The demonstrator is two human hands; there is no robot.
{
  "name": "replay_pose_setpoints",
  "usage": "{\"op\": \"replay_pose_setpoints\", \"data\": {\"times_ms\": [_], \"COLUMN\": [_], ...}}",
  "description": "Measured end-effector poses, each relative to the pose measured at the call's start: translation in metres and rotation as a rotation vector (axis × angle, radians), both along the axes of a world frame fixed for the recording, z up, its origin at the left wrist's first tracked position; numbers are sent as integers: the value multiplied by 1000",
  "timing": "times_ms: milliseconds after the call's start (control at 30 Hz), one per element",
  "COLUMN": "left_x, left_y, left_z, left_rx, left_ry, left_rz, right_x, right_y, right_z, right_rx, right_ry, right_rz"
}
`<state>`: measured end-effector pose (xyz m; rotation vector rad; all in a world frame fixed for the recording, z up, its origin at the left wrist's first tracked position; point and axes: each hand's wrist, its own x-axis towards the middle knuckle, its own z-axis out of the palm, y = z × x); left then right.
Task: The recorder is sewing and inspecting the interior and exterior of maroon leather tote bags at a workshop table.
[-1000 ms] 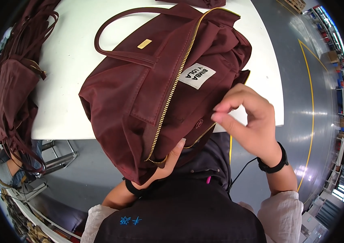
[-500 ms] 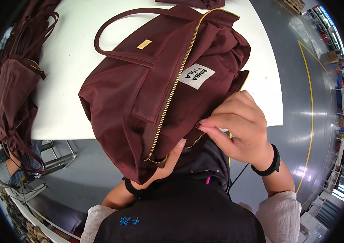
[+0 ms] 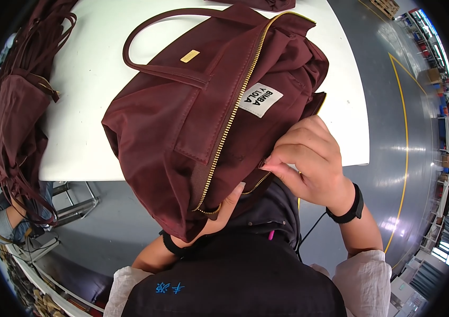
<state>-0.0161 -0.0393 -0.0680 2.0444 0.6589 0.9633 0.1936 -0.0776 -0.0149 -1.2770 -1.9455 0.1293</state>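
A burgundy fabric handbag [image 3: 156, 121] lies tilted with its zip opening spread, its lining showing and its lower end hanging over the table's near edge. A gold-toothed zip [image 3: 228, 124] runs along the opening, and a white label [image 3: 260, 100] sits on the lining. My left hand [image 3: 220, 217] supports the bag's near end from beneath; its thumb shows by the zip end, while its other fingers are hidden under the fabric. My right hand [image 3: 309, 161] is closed in a pinch at the right side of the opening, with a small bit of dark fabric at its fingertips.
The bag rests on a white table [image 3: 79, 142] with a rounded right edge. More burgundy bags [image 3: 21, 121] are heaped at the left edge, and another burgundy piece [image 3: 261, 4] lies at the far edge. Beyond, a grey floor [image 3: 383, 132] carries yellow lines.
My right hand has shifted slightly, still pinching at the opening. The bag's near end has moved a little, and my left hand keeps its place under it.
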Motion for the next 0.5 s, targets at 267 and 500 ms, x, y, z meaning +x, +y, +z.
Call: {"op": "replay_pose_setpoints", "data": {"times_ms": [267,500], "left_x": [2,-6], "left_y": [1,1], "left_z": [-1,-8], "left_rx": [-23,439], "left_ry": [-12,252], "left_rz": [-13,-74], "right_x": [5,2], "right_y": [1,-7], "right_z": [-4,-4], "right_rx": [-87,-115], "right_ry": [51,153], "right_rz": [42,-51]}}
